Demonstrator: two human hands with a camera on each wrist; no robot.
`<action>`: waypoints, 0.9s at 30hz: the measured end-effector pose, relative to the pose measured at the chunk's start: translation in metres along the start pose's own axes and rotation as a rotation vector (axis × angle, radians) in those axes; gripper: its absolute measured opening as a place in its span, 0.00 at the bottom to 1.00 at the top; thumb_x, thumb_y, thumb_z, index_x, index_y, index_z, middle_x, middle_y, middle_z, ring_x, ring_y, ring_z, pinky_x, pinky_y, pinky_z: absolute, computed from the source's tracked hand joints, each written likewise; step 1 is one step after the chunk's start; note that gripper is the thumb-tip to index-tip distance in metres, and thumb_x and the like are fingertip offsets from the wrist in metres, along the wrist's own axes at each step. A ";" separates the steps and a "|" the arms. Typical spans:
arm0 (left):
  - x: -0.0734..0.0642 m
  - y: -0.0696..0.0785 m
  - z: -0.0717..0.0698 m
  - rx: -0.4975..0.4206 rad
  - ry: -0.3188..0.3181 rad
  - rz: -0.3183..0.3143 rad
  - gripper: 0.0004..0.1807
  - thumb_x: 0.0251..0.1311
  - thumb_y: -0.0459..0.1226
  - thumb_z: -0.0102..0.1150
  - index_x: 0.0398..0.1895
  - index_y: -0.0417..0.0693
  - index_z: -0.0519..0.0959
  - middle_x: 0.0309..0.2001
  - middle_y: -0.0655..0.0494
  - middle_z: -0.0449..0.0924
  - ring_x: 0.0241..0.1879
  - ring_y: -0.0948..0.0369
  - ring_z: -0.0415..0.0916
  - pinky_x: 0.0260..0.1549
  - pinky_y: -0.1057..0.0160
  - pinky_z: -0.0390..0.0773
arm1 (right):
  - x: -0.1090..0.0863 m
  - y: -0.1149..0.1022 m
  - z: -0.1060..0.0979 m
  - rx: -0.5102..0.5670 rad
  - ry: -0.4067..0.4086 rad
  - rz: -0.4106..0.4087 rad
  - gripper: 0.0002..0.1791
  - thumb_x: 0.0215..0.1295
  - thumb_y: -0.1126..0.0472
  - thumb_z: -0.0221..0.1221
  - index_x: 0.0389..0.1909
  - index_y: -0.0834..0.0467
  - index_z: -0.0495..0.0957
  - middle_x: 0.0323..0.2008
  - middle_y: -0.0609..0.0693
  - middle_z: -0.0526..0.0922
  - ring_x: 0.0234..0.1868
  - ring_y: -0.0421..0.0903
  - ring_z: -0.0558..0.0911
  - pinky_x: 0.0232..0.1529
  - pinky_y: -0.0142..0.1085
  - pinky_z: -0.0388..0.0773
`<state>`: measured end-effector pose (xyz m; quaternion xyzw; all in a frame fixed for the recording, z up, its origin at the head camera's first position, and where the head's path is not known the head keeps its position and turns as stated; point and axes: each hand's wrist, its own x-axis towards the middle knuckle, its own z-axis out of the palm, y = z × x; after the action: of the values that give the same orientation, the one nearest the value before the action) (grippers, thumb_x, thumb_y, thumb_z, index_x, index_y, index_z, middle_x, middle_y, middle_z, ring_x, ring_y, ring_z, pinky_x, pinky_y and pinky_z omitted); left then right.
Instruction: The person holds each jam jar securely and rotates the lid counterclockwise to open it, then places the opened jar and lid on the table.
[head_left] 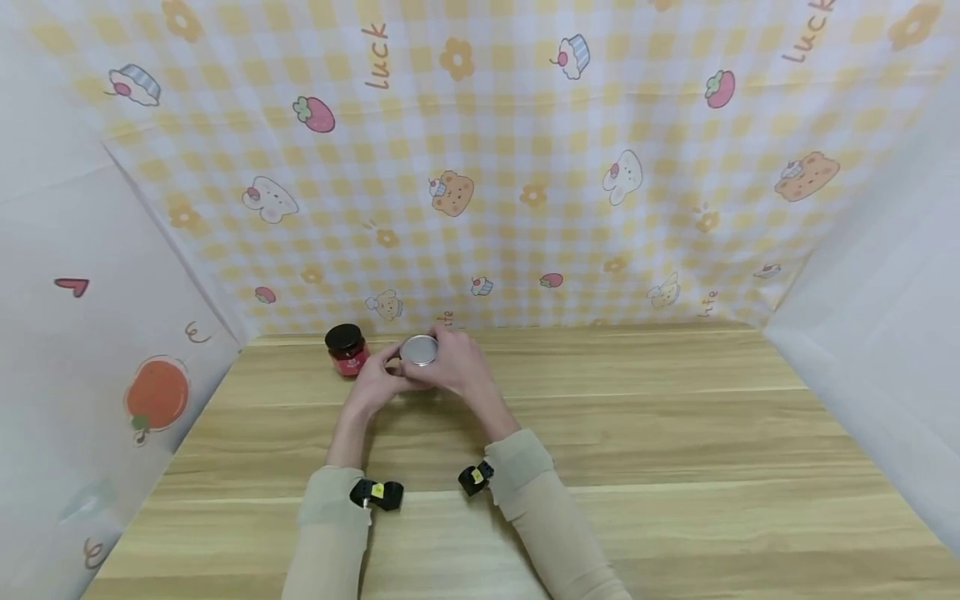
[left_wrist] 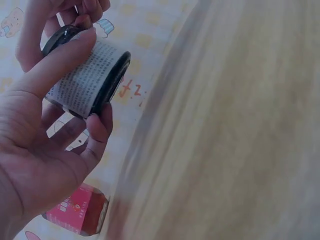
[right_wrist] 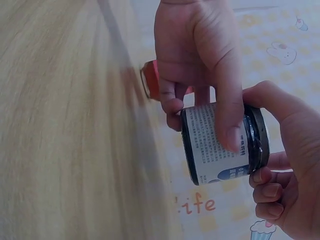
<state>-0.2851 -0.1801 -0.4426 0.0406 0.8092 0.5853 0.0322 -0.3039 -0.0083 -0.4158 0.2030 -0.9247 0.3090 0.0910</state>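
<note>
A small dark jar with a white printed label [right_wrist: 207,150] is held up over the table between both hands. My left hand [head_left: 378,382] grips the jar's body, thumb across the label and fingers round the other side. At the lid end [right_wrist: 259,137], my right hand [head_left: 459,362] holds the rim between thumb and curled fingers. From above, the lid's silvery round top [head_left: 420,350] faces up, partly covered by the right hand. Just left of the hands, a red-labelled jar with a black lid [head_left: 347,350] stands upright on the table.
The wooden table [head_left: 675,433] meets a yellow-and-white checked cloth [head_left: 510,242] hanging behind the hands. White side walls rise at left and right. A black wrist camera [head_left: 378,493] sits at the left cuff, another [head_left: 476,477] at the right.
</note>
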 end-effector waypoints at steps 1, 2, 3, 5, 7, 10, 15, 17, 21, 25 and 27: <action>0.000 0.001 0.000 0.004 0.001 -0.002 0.43 0.51 0.31 0.75 0.74 0.46 0.68 0.69 0.43 0.68 0.45 0.58 0.77 0.49 0.63 0.71 | 0.000 -0.001 -0.001 0.011 0.004 -0.001 0.30 0.54 0.37 0.67 0.47 0.57 0.77 0.34 0.50 0.82 0.31 0.44 0.80 0.28 0.32 0.76; 0.000 0.001 0.000 0.008 0.001 -0.001 0.43 0.52 0.32 0.75 0.73 0.47 0.68 0.69 0.43 0.68 0.45 0.58 0.77 0.48 0.62 0.71 | -0.001 -0.001 -0.002 0.019 0.010 -0.003 0.30 0.54 0.37 0.67 0.47 0.57 0.77 0.34 0.50 0.82 0.31 0.44 0.80 0.28 0.32 0.76; 0.001 0.002 0.000 0.016 0.000 0.003 0.42 0.52 0.33 0.75 0.73 0.47 0.69 0.68 0.43 0.69 0.44 0.58 0.76 0.48 0.62 0.72 | -0.001 -0.002 -0.004 0.029 0.016 -0.007 0.30 0.54 0.37 0.67 0.47 0.57 0.77 0.34 0.50 0.82 0.31 0.44 0.80 0.29 0.32 0.76; 0.001 0.005 0.001 0.024 -0.004 0.008 0.41 0.53 0.35 0.75 0.73 0.47 0.69 0.67 0.43 0.71 0.45 0.56 0.76 0.48 0.60 0.72 | -0.002 -0.003 -0.008 0.033 0.028 -0.012 0.31 0.54 0.37 0.67 0.47 0.57 0.78 0.34 0.51 0.83 0.32 0.45 0.81 0.30 0.33 0.77; 0.001 0.008 0.001 0.039 -0.003 0.017 0.41 0.53 0.36 0.75 0.73 0.47 0.69 0.66 0.43 0.71 0.48 0.54 0.76 0.50 0.58 0.73 | -0.003 -0.005 -0.012 0.032 0.038 -0.013 0.32 0.54 0.36 0.68 0.47 0.57 0.78 0.34 0.52 0.83 0.32 0.45 0.82 0.31 0.33 0.78; -0.001 0.014 0.003 0.042 0.010 0.037 0.41 0.53 0.35 0.74 0.73 0.46 0.69 0.66 0.41 0.71 0.54 0.50 0.75 0.55 0.54 0.72 | -0.006 -0.007 -0.019 0.023 0.051 -0.014 0.34 0.53 0.33 0.68 0.48 0.57 0.78 0.36 0.53 0.84 0.33 0.47 0.83 0.32 0.35 0.78; -0.004 0.025 0.007 0.035 0.040 0.080 0.40 0.50 0.33 0.75 0.70 0.46 0.72 0.59 0.43 0.78 0.50 0.54 0.75 0.52 0.58 0.74 | -0.008 -0.010 -0.028 0.027 0.082 -0.020 0.36 0.53 0.31 0.67 0.50 0.57 0.79 0.37 0.54 0.85 0.35 0.48 0.83 0.33 0.37 0.79; -0.005 0.029 0.009 0.003 0.040 0.093 0.40 0.49 0.32 0.76 0.70 0.45 0.73 0.52 0.43 0.82 0.45 0.57 0.76 0.47 0.61 0.76 | -0.009 -0.011 -0.032 0.027 0.092 -0.025 0.36 0.54 0.31 0.67 0.50 0.57 0.80 0.37 0.53 0.85 0.35 0.48 0.83 0.33 0.38 0.79; -0.008 0.034 0.013 -0.041 0.027 0.108 0.41 0.48 0.30 0.76 0.69 0.44 0.73 0.40 0.47 0.84 0.35 0.60 0.76 0.37 0.65 0.77 | -0.012 -0.010 -0.038 0.003 0.109 -0.044 0.34 0.55 0.33 0.67 0.50 0.56 0.81 0.37 0.53 0.86 0.34 0.48 0.83 0.32 0.38 0.79; -0.008 0.038 0.018 -0.019 0.031 0.141 0.41 0.47 0.31 0.78 0.69 0.45 0.74 0.34 0.52 0.82 0.32 0.62 0.75 0.34 0.66 0.76 | -0.015 -0.007 -0.045 0.002 0.119 -0.071 0.32 0.55 0.35 0.68 0.51 0.55 0.81 0.37 0.53 0.86 0.32 0.47 0.84 0.31 0.38 0.78; -0.008 0.040 0.023 -0.010 0.034 0.167 0.40 0.46 0.30 0.78 0.67 0.45 0.75 0.35 0.50 0.83 0.32 0.61 0.75 0.34 0.66 0.76 | -0.018 -0.005 -0.049 0.008 0.123 -0.079 0.32 0.56 0.35 0.68 0.52 0.55 0.81 0.36 0.53 0.86 0.31 0.47 0.84 0.30 0.37 0.78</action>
<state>-0.2741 -0.1469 -0.4120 0.0980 0.8006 0.5904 -0.0302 -0.2836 0.0240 -0.3794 0.2202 -0.9074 0.3208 0.1587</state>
